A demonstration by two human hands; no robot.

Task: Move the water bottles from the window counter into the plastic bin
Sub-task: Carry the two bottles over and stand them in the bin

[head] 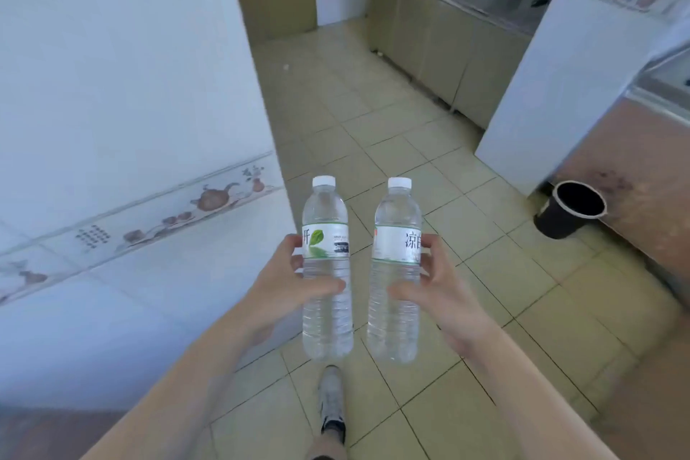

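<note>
Left hand (287, 284) and right hand (437, 288) each wrap a full clear plastic white-capped water bottle (326, 273), (395, 273) mid-body (hefty, smooth, slightly squashy); black bucket (569, 209) at two o'clock.

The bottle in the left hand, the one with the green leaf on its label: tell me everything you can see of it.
The left bottle is clear ribbed plastic, filled with water, sealed with a white screw cap. A white label with a green leaf and dark print wraps its upper body. It is upright, held in the air above the tiled floor. The left hand grips its middle, thumb across the front, fingers at the label's edge. It stands apart from the right bottle.
</note>
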